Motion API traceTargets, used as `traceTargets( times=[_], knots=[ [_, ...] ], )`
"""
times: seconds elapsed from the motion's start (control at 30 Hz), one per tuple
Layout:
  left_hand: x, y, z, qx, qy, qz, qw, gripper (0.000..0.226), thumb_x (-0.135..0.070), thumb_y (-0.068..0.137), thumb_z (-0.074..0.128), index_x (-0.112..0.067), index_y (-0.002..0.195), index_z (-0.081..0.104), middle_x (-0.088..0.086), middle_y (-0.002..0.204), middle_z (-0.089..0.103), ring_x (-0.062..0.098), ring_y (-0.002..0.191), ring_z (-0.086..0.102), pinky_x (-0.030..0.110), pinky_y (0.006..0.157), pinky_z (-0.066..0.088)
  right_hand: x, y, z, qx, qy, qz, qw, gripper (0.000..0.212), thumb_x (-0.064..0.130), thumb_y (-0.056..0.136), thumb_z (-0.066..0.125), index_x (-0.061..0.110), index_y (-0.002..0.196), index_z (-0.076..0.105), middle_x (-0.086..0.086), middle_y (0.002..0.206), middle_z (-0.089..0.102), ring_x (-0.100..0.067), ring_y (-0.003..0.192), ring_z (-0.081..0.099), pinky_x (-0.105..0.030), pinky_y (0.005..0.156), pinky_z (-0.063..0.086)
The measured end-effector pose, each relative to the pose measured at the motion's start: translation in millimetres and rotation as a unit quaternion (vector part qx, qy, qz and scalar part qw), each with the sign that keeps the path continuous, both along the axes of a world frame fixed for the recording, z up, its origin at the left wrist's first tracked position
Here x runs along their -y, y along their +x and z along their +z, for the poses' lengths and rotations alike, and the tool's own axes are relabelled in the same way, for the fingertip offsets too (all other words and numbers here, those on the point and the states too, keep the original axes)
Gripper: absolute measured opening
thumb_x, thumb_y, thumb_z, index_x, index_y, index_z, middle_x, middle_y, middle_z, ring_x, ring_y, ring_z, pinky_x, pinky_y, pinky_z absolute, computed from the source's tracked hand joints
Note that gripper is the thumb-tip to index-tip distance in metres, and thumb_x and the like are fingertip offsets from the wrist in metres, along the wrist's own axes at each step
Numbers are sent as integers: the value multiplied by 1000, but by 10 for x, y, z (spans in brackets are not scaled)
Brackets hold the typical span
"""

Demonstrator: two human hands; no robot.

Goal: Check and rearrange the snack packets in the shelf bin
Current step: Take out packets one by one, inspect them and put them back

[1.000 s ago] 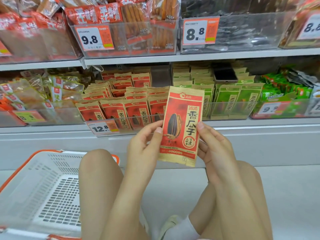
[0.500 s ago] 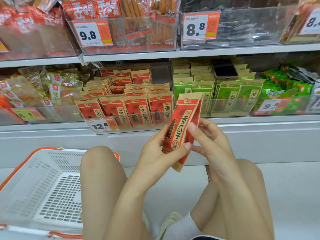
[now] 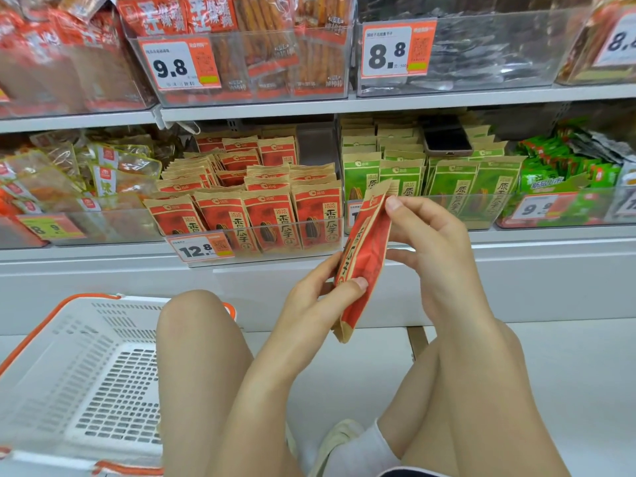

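Note:
I hold one red and tan sunflower-seed packet (image 3: pixel 364 259) in front of the lower shelf, turned almost edge-on. My left hand (image 3: pixel 320 297) grips its lower half between thumb and fingers. My right hand (image 3: pixel 430 242) pinches its top corner with the fingertips. Behind it stands the clear shelf bin (image 3: pixel 309 232) full of several matching red packets (image 3: pixel 261 218) in upright rows, with a 12.8 price tag (image 3: pixel 201 248) on its front.
A bin of green packets (image 3: pixel 457 187) stands to the right, with a phone (image 3: pixel 447 139) lying on them. A white and orange shopping basket (image 3: pixel 62 366) sits on the floor at the left. My bare knees fill the foreground. Upper shelf bins hang above.
The packet has turned from facing me flat to nearly edge-on. My right hand moved from its right edge up to the top corner, and my left hand slid lower on it.

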State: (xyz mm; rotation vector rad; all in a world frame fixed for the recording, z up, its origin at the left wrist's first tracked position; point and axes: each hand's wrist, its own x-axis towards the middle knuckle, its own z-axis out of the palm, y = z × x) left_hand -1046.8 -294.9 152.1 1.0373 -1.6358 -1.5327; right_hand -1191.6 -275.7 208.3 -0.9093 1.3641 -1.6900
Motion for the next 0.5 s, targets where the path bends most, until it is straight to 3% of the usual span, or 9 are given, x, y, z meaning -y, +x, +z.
traceTargets(
  times=[0.33,0.5],
  knots=[
    [-5,-34,4,-9,12,17,1000,58,-51,76,63,-34,131,60,-16,113,71,1,105,63,7,76,46,6,-14,-21,45,1,-1,999,14,16,94,57,10,83,64,-12,88,67,-15,69,65,-20,53,51],
    [-5,-22,6,1,11,5,1000,61,-57,73,65,-39,130,59,-16,112,71,0,104,64,9,76,48,-6,-12,-28,69,6,-1,998,15,14,94,57,12,80,64,-6,81,68,-14,67,64,-21,54,52]
  ],
)
